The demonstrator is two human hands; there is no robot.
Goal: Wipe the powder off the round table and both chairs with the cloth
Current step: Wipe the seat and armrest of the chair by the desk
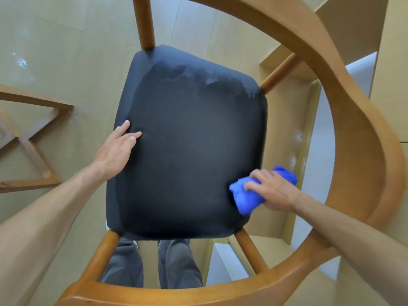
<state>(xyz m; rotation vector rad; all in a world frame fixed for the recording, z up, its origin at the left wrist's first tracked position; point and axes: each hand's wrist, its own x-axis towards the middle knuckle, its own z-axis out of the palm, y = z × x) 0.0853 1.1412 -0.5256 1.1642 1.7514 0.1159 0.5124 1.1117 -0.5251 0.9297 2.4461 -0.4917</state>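
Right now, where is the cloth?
In the head view, the blue cloth is bunched in the right hand, at the right edge of the dark chair seat, near its lower right corner.

Left hand rests on seat left edge, cloth at right edge.

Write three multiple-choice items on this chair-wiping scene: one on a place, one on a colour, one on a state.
1. Where is the cloth?
A. at the seat's right edge
B. on the floor
C. on the backrest

2. What colour is the cloth?
A. white
B. blue
C. green

3. How is the left hand?
A. gripping a chair leg
B. clenched in a fist
C. flat, fingers straight, on the seat

Answers: 1 A, the right hand grips it there; 2 B, it is bright blue; 3 C, the fingers lie straight on the dark cushion.
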